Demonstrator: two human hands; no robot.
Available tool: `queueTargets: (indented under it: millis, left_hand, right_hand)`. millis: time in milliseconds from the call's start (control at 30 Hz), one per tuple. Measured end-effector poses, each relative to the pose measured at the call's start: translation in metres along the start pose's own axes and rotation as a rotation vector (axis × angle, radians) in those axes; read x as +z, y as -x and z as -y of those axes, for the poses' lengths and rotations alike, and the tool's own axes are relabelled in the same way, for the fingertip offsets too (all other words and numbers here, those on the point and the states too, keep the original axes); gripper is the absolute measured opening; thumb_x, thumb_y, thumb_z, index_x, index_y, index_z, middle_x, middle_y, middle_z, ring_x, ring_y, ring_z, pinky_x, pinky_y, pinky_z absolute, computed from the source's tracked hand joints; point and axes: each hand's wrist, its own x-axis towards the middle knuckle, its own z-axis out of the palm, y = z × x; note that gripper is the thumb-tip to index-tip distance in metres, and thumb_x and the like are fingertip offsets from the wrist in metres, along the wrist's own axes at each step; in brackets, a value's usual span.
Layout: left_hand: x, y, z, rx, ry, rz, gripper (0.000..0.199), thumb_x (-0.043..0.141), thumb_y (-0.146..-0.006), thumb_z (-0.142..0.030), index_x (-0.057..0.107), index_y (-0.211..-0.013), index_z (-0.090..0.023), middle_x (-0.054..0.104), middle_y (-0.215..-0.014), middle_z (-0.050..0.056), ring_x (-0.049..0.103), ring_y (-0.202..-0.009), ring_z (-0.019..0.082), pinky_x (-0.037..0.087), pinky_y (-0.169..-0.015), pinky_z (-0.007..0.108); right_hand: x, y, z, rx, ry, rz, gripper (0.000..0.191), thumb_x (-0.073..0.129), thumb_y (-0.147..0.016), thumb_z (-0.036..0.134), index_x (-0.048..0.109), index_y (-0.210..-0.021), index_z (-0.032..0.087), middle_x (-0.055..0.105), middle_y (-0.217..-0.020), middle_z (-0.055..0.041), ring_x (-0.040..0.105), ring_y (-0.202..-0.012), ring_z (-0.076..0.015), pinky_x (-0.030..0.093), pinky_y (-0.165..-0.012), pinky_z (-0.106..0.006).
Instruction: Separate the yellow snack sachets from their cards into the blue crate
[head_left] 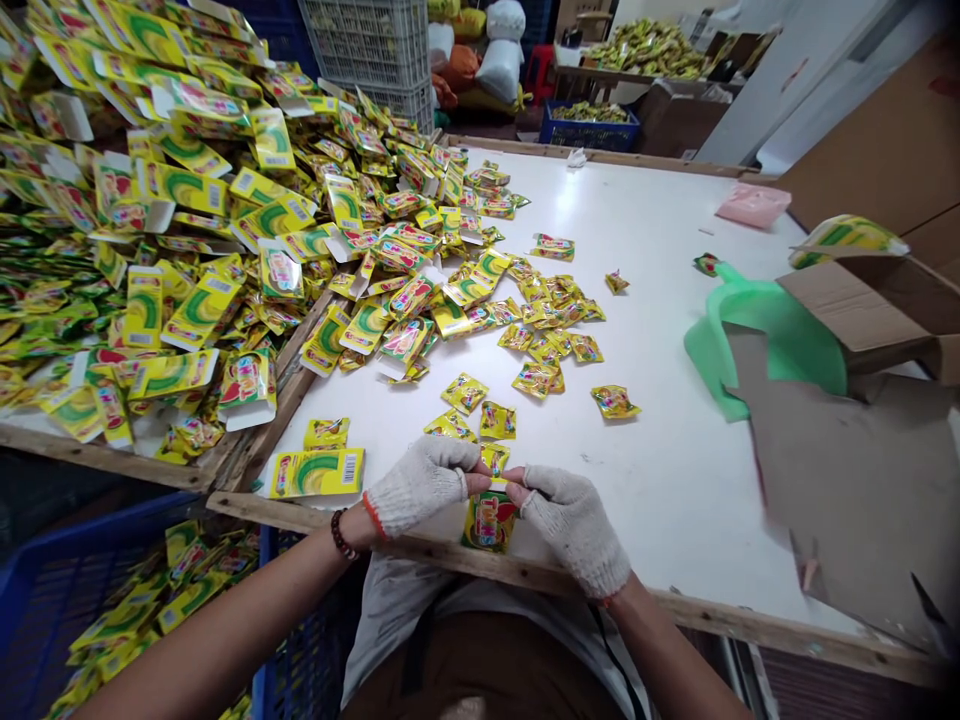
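Note:
A small yellow and green candy box (489, 522) stands at the table's near edge, its printed face toward me. My left hand (424, 482), in a white fingerless knit glove, pinches the top end of this box from the left. From the right, my right hand (574, 520), gloved the same way, grips the same end with thumb and finger. Just beyond the fingertips lies a yellow candy packet (495, 459), partly hidden by them. More loose packets (498, 420) lie close ahead. Left of my left hand, a flat yellow box (319, 473) rests near the edge.
A big heap of boxes and packets (217, 200) covers the left side, split by a wooden strip (281, 400). A green dustpan (780, 330) and cardboard (847, 480) lie at right. Below left stands a blue crate (45, 570) of filled boxes.

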Motion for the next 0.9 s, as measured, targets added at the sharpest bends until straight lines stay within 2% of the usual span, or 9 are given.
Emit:
queueTargets:
  millis: [200,300,400,533,600,667,700,800,900]
  left_hand:
    - [0.013,0.023,0.005,0.319,-0.144,-0.039,0.021,0.05,-0.086,-0.026,0.065,-0.092,-0.014,0.063,-0.081,0.006,0.057,-0.076,0.015,0.044,-0.07,0.023]
    - [0.014,0.033,0.003,0.441,-0.309,-0.021,0.021,0.049,-0.086,-0.024,0.063,-0.097,-0.015,0.062,-0.09,0.009,0.058,-0.086,0.018,0.045,-0.076,0.026]
    - [-0.008,0.042,0.006,0.372,-0.53,-0.069,0.037,0.056,-0.08,-0.027,0.054,-0.115,-0.015,0.055,-0.115,0.014,0.051,-0.108,0.024,0.043,-0.091,0.032]
    - [-0.06,0.059,0.023,-0.003,-0.884,-0.188,0.06,0.061,-0.063,-0.009,0.05,-0.122,-0.015,0.055,-0.118,0.013,0.049,-0.106,0.028,0.039,-0.093,0.042]
    - [-0.08,0.065,0.031,-0.105,-0.981,-0.143,0.06,0.058,-0.056,-0.002,0.057,-0.115,-0.014,0.06,-0.108,0.012,0.053,-0.099,0.03,0.04,-0.089,0.046]
    - [-0.09,0.065,0.035,-0.127,-0.99,-0.133,0.059,0.057,-0.054,-0.001,0.059,-0.113,-0.013,0.062,-0.103,0.013,0.054,-0.095,0.032,0.041,-0.085,0.046]
    - [-0.091,0.064,0.034,-0.125,-0.973,-0.149,0.059,0.057,-0.057,-0.004,0.057,-0.115,-0.013,0.062,-0.104,0.013,0.055,-0.094,0.032,0.041,-0.084,0.045]
    - [-0.081,0.055,0.022,-0.121,-0.885,-0.213,0.058,0.059,-0.069,-0.023,0.049,-0.125,-0.014,0.06,-0.11,0.014,0.056,-0.096,0.03,0.043,-0.083,0.039]
    - [-0.056,0.043,0.003,-0.162,-0.521,-0.159,0.052,0.061,-0.069,-0.036,0.056,-0.119,-0.019,0.066,-0.1,0.008,0.059,-0.087,0.024,0.046,-0.075,0.03]
  right_hand:
    - [-0.007,0.017,-0.003,-0.389,0.052,0.129,0.031,0.049,-0.082,0.015,0.065,-0.108,0.02,0.068,-0.105,-0.0076,0.065,-0.089,-0.0169,0.054,-0.077,-0.027]
    - [-0.005,0.022,-0.01,-0.471,0.121,0.134,0.036,0.048,-0.079,0.011,0.063,-0.11,0.02,0.067,-0.101,-0.0085,0.065,-0.086,-0.0178,0.054,-0.073,-0.028]
    - [0.003,0.012,-0.015,-0.237,0.039,0.011,0.025,0.05,-0.079,0.017,0.065,-0.099,0.019,0.069,-0.09,-0.0076,0.065,-0.079,-0.0192,0.055,-0.07,-0.03]
    - [0.03,0.001,0.001,0.157,-0.268,-0.137,0.024,0.05,-0.084,0.03,0.06,-0.101,0.016,0.069,-0.09,-0.0077,0.067,-0.074,-0.0193,0.057,-0.064,-0.03]
    - [0.05,0.007,0.021,0.076,-0.364,0.038,0.023,0.051,-0.084,0.029,0.061,-0.102,0.019,0.069,-0.092,-0.0046,0.066,-0.078,-0.0174,0.056,-0.067,-0.027]
    - [0.069,0.019,0.04,-0.156,-0.378,0.43,0.024,0.054,-0.082,0.026,0.062,-0.104,0.022,0.07,-0.086,0.0001,0.066,-0.075,-0.0141,0.055,-0.066,-0.021]
    - [0.076,0.024,0.048,-0.284,-0.351,0.517,0.026,0.055,-0.082,0.025,0.061,-0.108,0.022,0.07,-0.086,0.0002,0.066,-0.074,-0.0132,0.055,-0.065,-0.02]
    - [0.082,0.025,0.056,-0.596,-0.105,0.316,0.027,0.051,-0.083,0.018,0.06,-0.109,0.016,0.068,-0.096,-0.0075,0.064,-0.085,-0.0172,0.054,-0.074,-0.026]
    - [0.066,0.012,0.044,-0.677,0.227,-0.011,0.031,0.044,-0.084,0.009,0.057,-0.113,0.012,0.063,-0.107,-0.0155,0.06,-0.095,-0.0228,0.052,-0.079,-0.036]
